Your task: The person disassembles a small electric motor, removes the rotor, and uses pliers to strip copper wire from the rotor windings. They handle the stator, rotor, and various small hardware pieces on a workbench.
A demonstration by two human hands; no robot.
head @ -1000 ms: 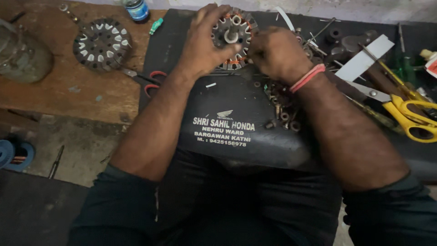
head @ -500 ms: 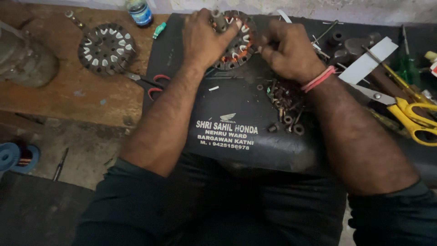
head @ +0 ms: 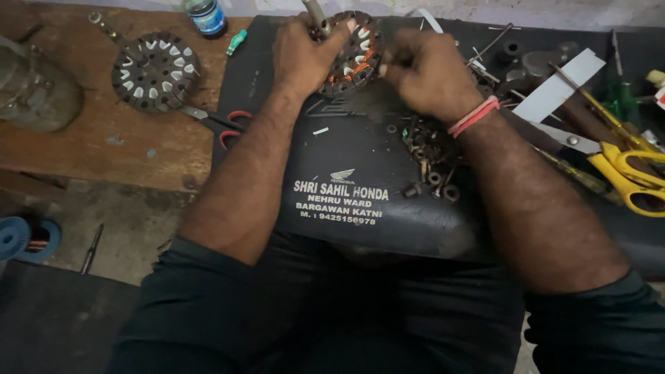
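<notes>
left hand (head: 301, 59) clamps the wound stator (head: 353, 52) firmly; right hand (head: 426, 73) pinches its rim, best working the windings gently.

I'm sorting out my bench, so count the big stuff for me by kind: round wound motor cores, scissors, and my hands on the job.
Round wound motor cores: 2, one held by the left hand and right hand over the black pad, at, one on the wooden board at
Scissors: 2, yellow-handled, red-handled
Hands: 2
Total: 6
</notes>
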